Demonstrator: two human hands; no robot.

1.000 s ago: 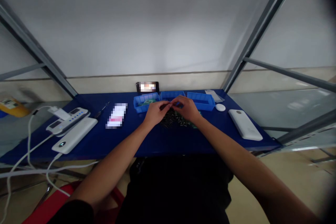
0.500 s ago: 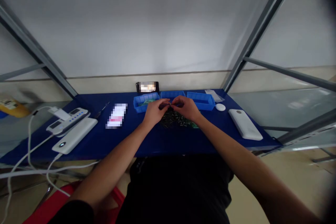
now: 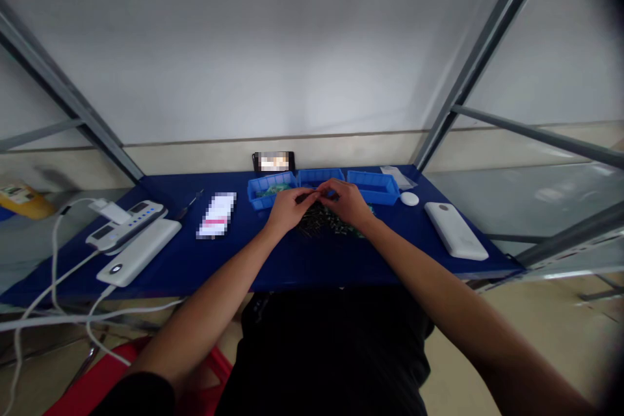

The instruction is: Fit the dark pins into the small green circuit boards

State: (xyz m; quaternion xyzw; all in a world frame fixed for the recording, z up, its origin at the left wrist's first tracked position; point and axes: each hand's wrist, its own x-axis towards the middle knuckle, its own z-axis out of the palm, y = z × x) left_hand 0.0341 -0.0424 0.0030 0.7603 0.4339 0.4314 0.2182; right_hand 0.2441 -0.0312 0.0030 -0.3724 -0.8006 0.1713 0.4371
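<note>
Over the middle of the blue table, my left hand [image 3: 287, 208] and my right hand [image 3: 345, 198] meet at their fingertips. Both are closed in a pinch; whatever lies between the fingers is too small and covered to make out. Beneath them spreads a pile of small dark and silvery metal pieces [image 3: 312, 222], partly hidden by the hands. Some green pieces [image 3: 358, 233] lie at its right side, by my right wrist. Just behind the hands stand three blue bins: the left bin [image 3: 254, 199] with green pieces inside, the middle bin [image 3: 320, 174] and the right bin [image 3: 385, 196].
At left are a phone [image 3: 217, 214], a thin pointed tool [image 3: 190, 205], a power strip [image 3: 143, 211] and a white power bank [image 3: 139, 253] with cables. To the right lie a white round item [image 3: 409, 199] and another white power bank [image 3: 455, 232]. Metal posts flank the table.
My fingertips have drawn closer together, and the small thing that showed between them is now covered. The arms have hardly moved.
</note>
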